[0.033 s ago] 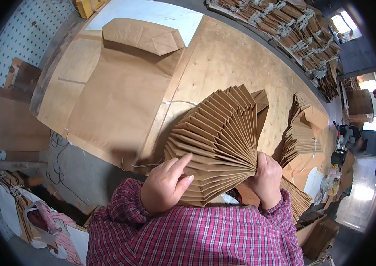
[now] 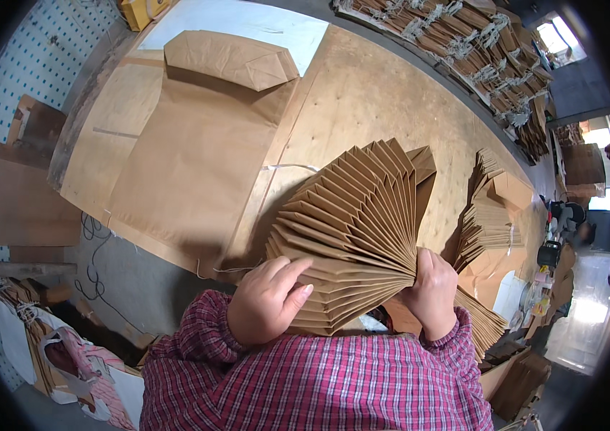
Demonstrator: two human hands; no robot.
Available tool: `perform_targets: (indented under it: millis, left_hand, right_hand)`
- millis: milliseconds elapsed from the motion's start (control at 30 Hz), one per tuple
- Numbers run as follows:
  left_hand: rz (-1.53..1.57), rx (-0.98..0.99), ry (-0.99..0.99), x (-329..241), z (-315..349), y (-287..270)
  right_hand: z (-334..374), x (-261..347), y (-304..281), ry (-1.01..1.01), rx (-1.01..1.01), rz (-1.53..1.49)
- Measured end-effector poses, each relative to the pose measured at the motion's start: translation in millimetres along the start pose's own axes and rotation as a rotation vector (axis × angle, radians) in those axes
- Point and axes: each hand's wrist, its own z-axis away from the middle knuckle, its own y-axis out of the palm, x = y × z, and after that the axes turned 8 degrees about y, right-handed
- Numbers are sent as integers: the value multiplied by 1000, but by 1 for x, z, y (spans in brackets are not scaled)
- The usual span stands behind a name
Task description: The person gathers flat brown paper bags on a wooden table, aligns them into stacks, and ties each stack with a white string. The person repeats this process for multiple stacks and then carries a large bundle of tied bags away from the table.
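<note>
A stack of brown paper bags (image 2: 362, 208) is fanned out in front of me, its folded ends spread wide to the left and away. My right hand (image 2: 428, 284) is closed round the narrow gathered end of the stack. At the fan's near left side, my left hand (image 2: 269, 298) has its index finger stretched over the folds and its thumb apart. It touches the bags without gripping them, and some of its fingertips are hidden. Beyond it on the table lies a large flat brown paper bag (image 2: 190, 158) with its far end folded over.
The plywood table (image 2: 370, 86) bears a second fanned stack of paper bags (image 2: 488, 223) at the right. Tied bundles of brown paper (image 2: 456, 43) fill the far right. A white string (image 2: 237, 269) lies at the near table edge. A black cord (image 2: 93, 276) hangs at the left.
My left index finger has slid slightly toward me across the folds, and the bag edges beside it have parted a little. My right hand has not moved.
</note>
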Motion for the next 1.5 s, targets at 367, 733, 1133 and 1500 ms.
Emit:
perform_targets:
  millis: [367, 733, 1133, 1500]
  left_hand:
    - [141, -120, 141, 17, -35, -4]
    - [-60, -112, 337, 25, -67, -9]
    - [212, 48, 148, 33, -97, -6]
    - [-7, 30, 443, 45, -128, -5]
  right_hand:
    - [0, -2, -1, 21, 50, -1]
    - [-2, -1, -2, 31, 46, -11]
    - [-6, -2, -6, 18, 44, -47]
    - [-5, -3, -8, 39, 72, -59]
